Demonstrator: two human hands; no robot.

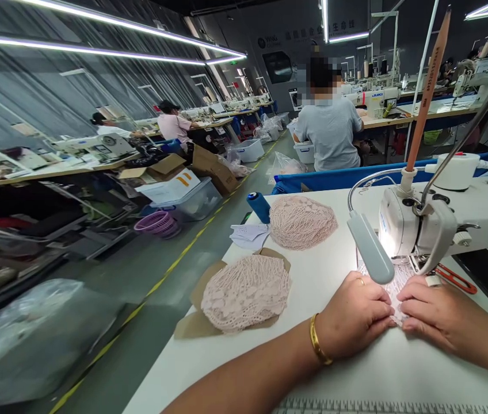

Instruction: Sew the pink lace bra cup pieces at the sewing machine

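Note:
My left hand (pixel 354 313), with a gold ring and bangle, and my right hand (pixel 436 313) rest side by side on the white table, fingers pressed down on a small pink lace piece (pixel 397 287). The lace runs under the needle area of a white sewing machine (pixel 438 221). A grey lamp head (pixel 370 247) hangs just above my left hand. Both hands pinch the lace between them.
Two stacks of pink lace pieces lie to the left: one on brown card (pixel 246 292), one farther back (pixel 302 221). A blue thread cone (pixel 259 206) and white paper (pixel 249 234) sit nearby. Red-handled scissors (pixel 455 278) lie right of the machine. Other people sew at benches behind; bins line the aisle.

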